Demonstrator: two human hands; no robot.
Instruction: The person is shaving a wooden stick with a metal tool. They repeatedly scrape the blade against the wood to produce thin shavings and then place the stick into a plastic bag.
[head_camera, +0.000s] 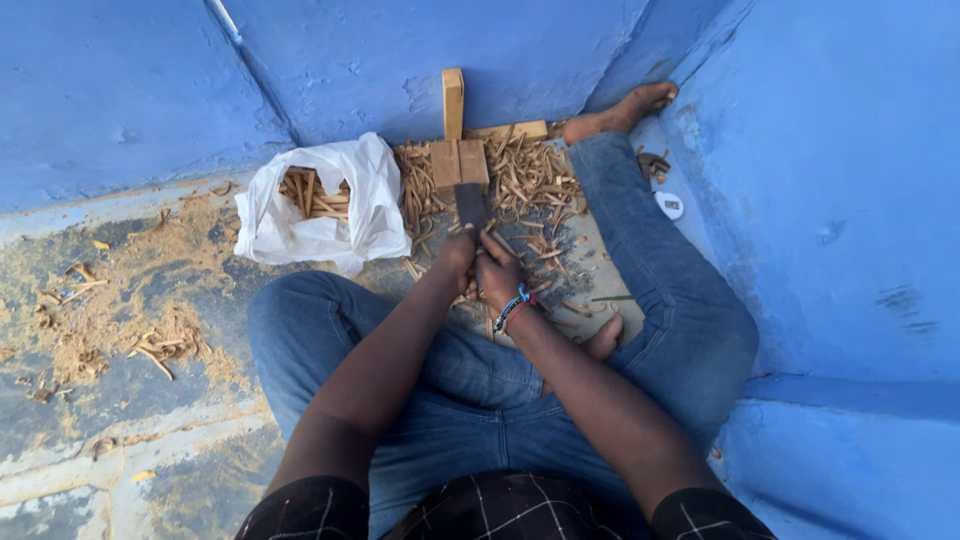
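Observation:
I sit on the floor in blue jeans, legs folded. My left hand (458, 252) grips the handle end of a dark flat blade (470, 204) that points toward a small wooden block stand (457, 160). My right hand (500, 272), with a bead bracelet at the wrist, is closed around a thin strip of wood just beside the blade. A heap of brown wood strips (530, 178) lies around the stand and in front of both hands.
A white plastic bag (360, 215) holding more wood strips sits left of the stand. Sawdust and scraps (150, 335) cover the floor at left. Blue walls close in behind and at right. A small white round lid (669, 205) lies near my right leg.

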